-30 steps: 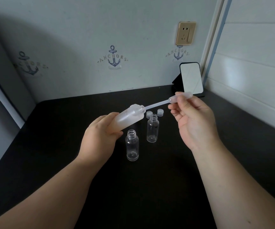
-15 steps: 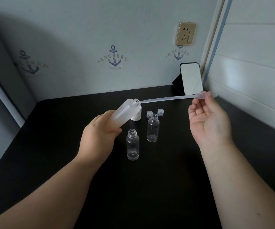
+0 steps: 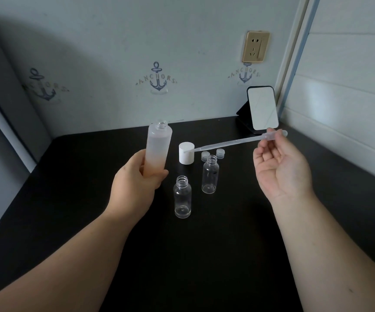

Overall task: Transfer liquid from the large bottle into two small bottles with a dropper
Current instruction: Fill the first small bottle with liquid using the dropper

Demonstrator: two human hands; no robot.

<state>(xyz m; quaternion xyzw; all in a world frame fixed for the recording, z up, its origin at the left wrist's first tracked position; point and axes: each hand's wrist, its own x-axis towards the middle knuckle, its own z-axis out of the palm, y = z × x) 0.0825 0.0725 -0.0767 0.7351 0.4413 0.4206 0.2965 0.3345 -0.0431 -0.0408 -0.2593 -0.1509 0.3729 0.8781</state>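
Note:
My left hand (image 3: 134, 188) grips the frosted large bottle (image 3: 158, 147) near its base and holds it almost upright, its mouth open at the top. My right hand (image 3: 279, 167) pinches the bulb of a clear plastic dropper (image 3: 234, 143), which lies nearly level with its tip over the white cap (image 3: 186, 153). Two clear small bottles stand uncapped on the black table (image 3: 182, 255): the nearer small bottle (image 3: 182, 197) and the farther small bottle (image 3: 210, 174). The dropper is apart from all three bottles.
Two small clear caps (image 3: 212, 153) lie behind the farther small bottle. A small mirror on a dark stand (image 3: 262, 110) sits at the back right corner. Walls close the table at the back and right; a gold socket (image 3: 255, 46) is on the back wall.
The dropper has come out of the large bottle and moved right. My left hand has turned the large bottle from tilted to nearly upright, uncovering the white cap.

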